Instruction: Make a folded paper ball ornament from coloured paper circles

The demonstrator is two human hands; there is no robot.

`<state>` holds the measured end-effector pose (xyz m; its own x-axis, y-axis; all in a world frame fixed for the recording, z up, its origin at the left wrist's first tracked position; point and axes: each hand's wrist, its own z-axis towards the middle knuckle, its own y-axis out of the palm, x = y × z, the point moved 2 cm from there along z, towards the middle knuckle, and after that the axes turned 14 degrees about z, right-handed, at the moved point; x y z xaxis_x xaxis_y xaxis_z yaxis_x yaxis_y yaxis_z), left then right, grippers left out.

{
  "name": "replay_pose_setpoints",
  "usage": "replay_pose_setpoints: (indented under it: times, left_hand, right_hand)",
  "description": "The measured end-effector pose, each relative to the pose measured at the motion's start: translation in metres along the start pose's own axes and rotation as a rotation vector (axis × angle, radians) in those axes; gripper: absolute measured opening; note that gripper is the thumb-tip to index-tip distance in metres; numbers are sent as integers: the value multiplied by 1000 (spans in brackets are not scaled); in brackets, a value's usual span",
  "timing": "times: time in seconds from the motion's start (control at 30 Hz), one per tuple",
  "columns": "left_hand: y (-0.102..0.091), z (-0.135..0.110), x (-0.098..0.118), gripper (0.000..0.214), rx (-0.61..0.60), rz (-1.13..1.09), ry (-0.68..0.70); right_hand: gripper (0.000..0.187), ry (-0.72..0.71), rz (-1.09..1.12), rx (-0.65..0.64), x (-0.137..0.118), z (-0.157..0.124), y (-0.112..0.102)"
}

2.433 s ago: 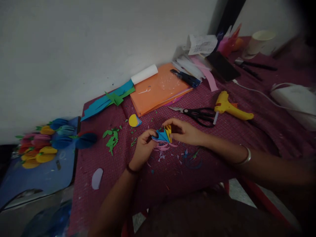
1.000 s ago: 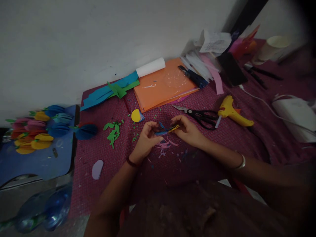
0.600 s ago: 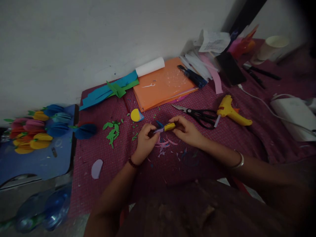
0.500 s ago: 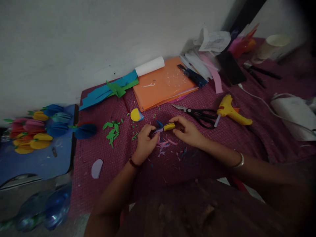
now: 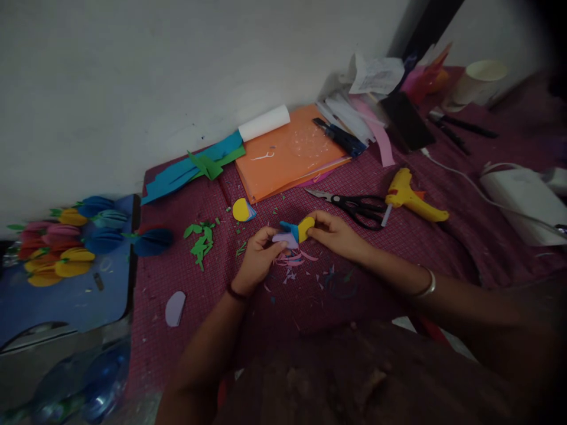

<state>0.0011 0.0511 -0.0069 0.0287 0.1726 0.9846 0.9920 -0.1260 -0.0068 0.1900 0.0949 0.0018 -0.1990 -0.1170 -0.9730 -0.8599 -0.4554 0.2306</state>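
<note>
Between my hands are folded paper pieces in lilac, blue and yellow. My left hand (image 5: 256,260) pinches the lilac paper piece (image 5: 286,238) between thumb and fingers. With thumb and fingertips my right hand (image 5: 332,235) grips the yellow paper piece (image 5: 305,229). Blue paper (image 5: 291,229) shows between the two, fanned out; whether the pieces are joined I cannot tell. Pink and lilac paper snippets (image 5: 295,258) lie on the cloth just below. Beyond my left hand rests a small stack of paper circles (image 5: 241,210), yellow on top. A folded lilac half-circle (image 5: 175,309) lies nearer to me on the left.
Scissors (image 5: 349,203) and a yellow glue gun (image 5: 411,198) lie right of my hands. Orange sheets (image 5: 283,159) with a utility knife (image 5: 339,137) are at the back. Green scraps (image 5: 201,242) lie left. Finished paper balls (image 5: 75,262) sit on a blue board (image 5: 106,295).
The yellow piece has been turned so its face shows more, and the blue and lilac papers have spread open between my hands. The view has shifted slightly.
</note>
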Motion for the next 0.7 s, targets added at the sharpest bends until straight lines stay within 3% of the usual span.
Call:
replay_pose_setpoints:
  times: [0.17,0.3,0.47,0.7]
  left_hand:
    - [11,-3,10,30,-6,-264,-165]
    - [8,-12,24,27,-12,-359,-213]
    - [-12,-35,29,27,50,-341,-191]
    - [-45,-91,11,28,187,-362,-201]
  right_hand:
    - [18,39,84,-12,1,1,3]
    - [22,29,52,-31,-3,3,3]
    - [19,-13,-155,-17,-15,6,-1]
    - [20,-52,-489,-100,-39,15,11]
